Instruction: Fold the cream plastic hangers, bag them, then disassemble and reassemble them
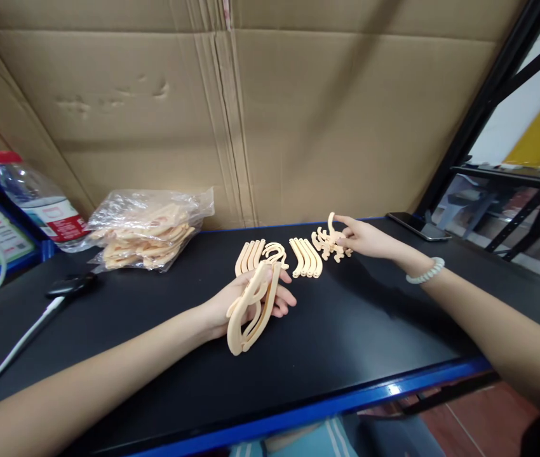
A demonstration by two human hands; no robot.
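The left hand (pixel 251 303) lies palm up over the middle of the black table (pixel 356 355), its fingers curled loosely round a bundle of curved pieces (pixel 249 317) in pale peach plastic. The pieces are stacked flat against one another, and the bundle's lower end sticks out past the heel of the hand towards the table's near edge. The right hand (pixel 364 240), with a pale bracelet (pixel 425 271) on its wrist, reaches to the far edge. There its forefinger is stretched out, with the tip on a piece that stands up from the pile of small hooks (pixel 330 244). The thumb sits under it, but whether the two have closed on the piece cannot be told. Just left of that pile, also along the far edge, lie two neat rows of curved pieces (pixel 306 257) with a few loose hooks between them. As I judge it, the step in hand is picking one small hook while the bundle waits in the other hand. Lifting it clear would call for a fine pinch, since the hooks lie tangled. Towards the far left corner are a clear bag of more pieces (pixel 148 228) and a water bottle (pixel 41 200), and a phone (pixel 417 226) lies at the far right.
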